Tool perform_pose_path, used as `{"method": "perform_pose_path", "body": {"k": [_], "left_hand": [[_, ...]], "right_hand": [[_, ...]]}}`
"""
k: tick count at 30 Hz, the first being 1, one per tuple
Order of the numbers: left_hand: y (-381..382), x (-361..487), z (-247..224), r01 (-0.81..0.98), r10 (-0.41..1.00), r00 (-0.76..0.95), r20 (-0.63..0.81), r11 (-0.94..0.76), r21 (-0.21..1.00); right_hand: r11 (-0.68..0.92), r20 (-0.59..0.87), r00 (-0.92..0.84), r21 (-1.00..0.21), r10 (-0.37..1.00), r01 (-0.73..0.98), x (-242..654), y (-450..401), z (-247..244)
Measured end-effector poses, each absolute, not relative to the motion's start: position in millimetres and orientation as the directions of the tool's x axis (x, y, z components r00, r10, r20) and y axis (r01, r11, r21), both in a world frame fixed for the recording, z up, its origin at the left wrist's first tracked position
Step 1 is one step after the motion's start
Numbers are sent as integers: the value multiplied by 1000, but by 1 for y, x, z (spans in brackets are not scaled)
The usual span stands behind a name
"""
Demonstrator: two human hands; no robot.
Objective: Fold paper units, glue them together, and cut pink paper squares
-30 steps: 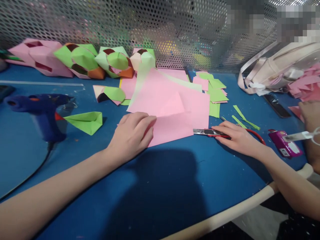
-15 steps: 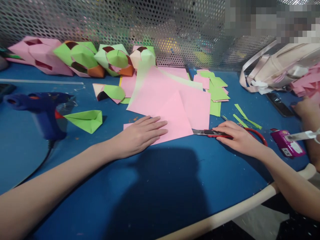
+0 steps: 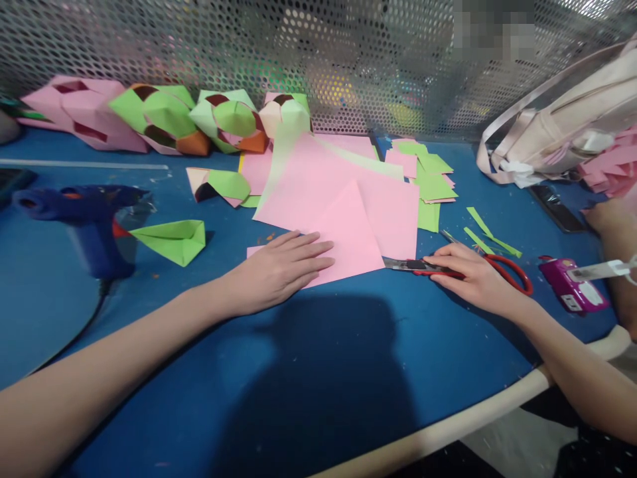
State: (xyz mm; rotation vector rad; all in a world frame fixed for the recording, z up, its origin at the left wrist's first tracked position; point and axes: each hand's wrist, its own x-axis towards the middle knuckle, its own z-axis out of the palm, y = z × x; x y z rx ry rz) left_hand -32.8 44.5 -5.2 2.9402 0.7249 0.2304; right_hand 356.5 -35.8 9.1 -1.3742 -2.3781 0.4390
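My left hand [image 3: 281, 272] lies flat, fingers stretched, on a folded pink paper [image 3: 351, 239] whose fold rises to a point. My right hand [image 3: 475, 273] is wrapped around the pivot area of red-handled scissors [image 3: 522, 275]. Their blades point left, and the tips touch or slip under the paper's right corner; I cannot tell which. Behind the folded piece, larger sheets of pink paper [image 3: 393, 209] lie on the blue table.
A row of folded paper shapes [image 3: 233, 119] stands against a perforated metal panel. To the left are a blue glue gun [image 3: 97, 232] and a green folded piece [image 3: 174, 240]. Green strips [image 3: 490, 234], a phone [image 3: 556, 207], a purple box [image 3: 572, 285] and another person's hand [image 3: 604, 219] are right.
Both hands stay in place, the left on the pink paper and the right on the scissors. Only the camera view has shifted very slightly.
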Motion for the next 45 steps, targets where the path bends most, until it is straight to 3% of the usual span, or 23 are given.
{"method": "perform_pose_path", "body": {"k": [11,45], "left_hand": [[45,-33,-7,443,450,885,114,-892,88],[44,-33,-7,445,459,877,143,-888,115]], "right_hand": [[456,167,-428,-433,888,777,351,-44,9],[390,158,-358,-431,920,814,333,-64,4]]}}
